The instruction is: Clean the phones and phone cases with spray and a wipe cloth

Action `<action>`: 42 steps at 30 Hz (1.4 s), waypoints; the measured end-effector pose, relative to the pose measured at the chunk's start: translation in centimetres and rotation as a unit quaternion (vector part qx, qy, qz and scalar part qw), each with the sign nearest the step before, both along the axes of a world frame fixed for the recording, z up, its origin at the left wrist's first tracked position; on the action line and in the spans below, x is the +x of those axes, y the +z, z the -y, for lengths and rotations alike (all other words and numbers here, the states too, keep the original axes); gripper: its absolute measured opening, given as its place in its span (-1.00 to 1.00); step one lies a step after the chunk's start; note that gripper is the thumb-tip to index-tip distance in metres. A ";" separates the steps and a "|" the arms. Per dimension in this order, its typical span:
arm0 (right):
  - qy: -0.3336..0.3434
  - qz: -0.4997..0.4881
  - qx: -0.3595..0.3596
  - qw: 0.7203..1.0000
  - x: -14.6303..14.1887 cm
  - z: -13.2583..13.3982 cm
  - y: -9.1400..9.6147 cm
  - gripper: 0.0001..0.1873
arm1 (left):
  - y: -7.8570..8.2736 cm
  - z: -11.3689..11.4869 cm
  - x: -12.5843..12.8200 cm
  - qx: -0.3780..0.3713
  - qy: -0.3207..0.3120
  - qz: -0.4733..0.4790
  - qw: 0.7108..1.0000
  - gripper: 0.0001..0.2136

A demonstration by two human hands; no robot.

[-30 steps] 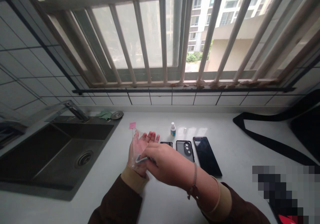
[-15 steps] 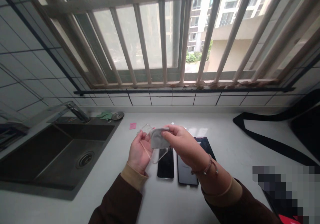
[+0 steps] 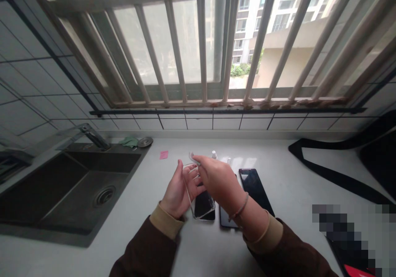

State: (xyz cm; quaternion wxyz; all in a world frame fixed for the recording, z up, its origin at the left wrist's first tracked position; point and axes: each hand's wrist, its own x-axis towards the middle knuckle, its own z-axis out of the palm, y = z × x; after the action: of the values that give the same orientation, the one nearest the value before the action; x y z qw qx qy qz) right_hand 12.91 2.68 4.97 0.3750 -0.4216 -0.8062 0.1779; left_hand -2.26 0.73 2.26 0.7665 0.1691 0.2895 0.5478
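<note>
My left hand, palm up with the fingers curled, holds a clear phone case tilted over the counter. Over the case's upper part, my right hand pinches a grey cloth. Only a small edge of the cloth shows past the fingers. Below the case lies a phone with a dark screen, partly seen through the clear plastic. Under and beside my right forearm are a dark device and a second black one, both partly covered.
A small white-capped bottle stands behind my right hand. The pink sticky note lies left of the hands. Further left is the sink with its faucet, a green cloth and a drain strainer. A black strap lies right.
My right hand has turned over, so the cloth is now mostly hidden behind its fingers. The case has tilted, its lower end shifting down and right. More of the right-hand device shows.
</note>
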 end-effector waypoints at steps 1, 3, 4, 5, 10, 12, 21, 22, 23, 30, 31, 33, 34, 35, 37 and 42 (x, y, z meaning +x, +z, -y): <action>0.048 0.049 0.032 0.997 -0.5 0.1 -0.5 -0.65 | -0.1 0.0 0.1 0.000 0.002 0.003 1.000 -0.56; 0.118 0.105 0.076 0.985 -1.3 0.2 -1.6 -0.65 | -0.3 0.0 0.1 -0.007 0.021 0.001 1.000 -0.53; 0.134 0.119 0.088 0.980 -1.7 0.2 -2.0 -0.64 | -0.4 0.0 0.0 -0.015 0.034 -0.007 0.999 -0.50; 0.141 0.129 0.092 0.977 -1.9 0.1 -2.3 -0.63 | -0.5 -0.1 -0.1 -0.024 0.046 -0.016 0.999 -0.47; 0.153 0.178 0.049 0.971 -1.7 -0.2 -2.2 -0.65 | -0.6 -0.4 -0.2 -0.031 0.065 -0.023 0.997 -0.44; 0.130 0.198 0.033 0.971 -1.6 -0.3 -1.8 -0.62 | -0.5 -0.4 0.0 -0.023 0.067 -0.023 0.997 -0.47; 0.152 0.237 -0.023 0.959 -1.7 0.6 -1.0 -0.62 | -1.8 -1.3 -0.4 -0.040 0.174 -0.117 0.977 -0.46; 0.164 0.245 -0.024 0.955 -1.5 0.9 -0.7 -0.61 | -2.0 -1.5 -0.7 -0.046 0.188 -0.121 0.974 -0.46; 0.176 0.256 -0.025 0.950 -1.4 1.1 -0.4 -0.61 | -2.1 -1.8 -1.1 -0.051 0.199 -0.122 0.971 -0.46; 0.173 0.235 -0.049 0.955 -0.5 1.7 0.9 -0.82 | -1.9 -2.7 -2.9 -0.066 0.193 -0.110 0.973 -0.42; 0.172 0.212 -0.059 0.960 -0.3 1.7 0.9 -0.80 | -1.8 -2.7 -3.0 -0.070 0.188 -0.106 0.974 -0.42; 0.177 0.175 -0.083 0.965 -0.1 1.6 1.0 -0.80 | -1.7 -2.7 -3.1 -0.074 0.178 -0.099 0.976 -0.42; 0.181 0.168 -0.095 0.964 -0.1 1.6 1.0 -0.81 | -1.7 -2.7 -3.1 -0.076 0.171 -0.098 0.977 -0.43; 0.183 0.163 -0.107 0.964 0.0 1.6 1.0 -0.81 | -1.6 -2.6 -3.1 -0.081 0.162 -0.099 0.978 -0.44; 0.187 0.146 -0.129 0.963 0.0 1.5 1.2 -0.81 | -1.5 -2.6 -3.1 -0.090 0.133 -0.108 0.981 -0.45; 0.129 0.033 -0.163 0.978 0.6 1.0 2.0 -0.73 | -0.9 -2.3 -4.2 -0.070 0.050 -0.158 0.984 -0.50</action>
State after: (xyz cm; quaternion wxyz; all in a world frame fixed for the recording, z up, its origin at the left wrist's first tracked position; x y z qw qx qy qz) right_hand 13.50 1.67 6.97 0.2482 -0.3750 -0.8262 0.3393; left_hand -6.44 3.05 1.35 0.6927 0.1849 0.4528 0.5300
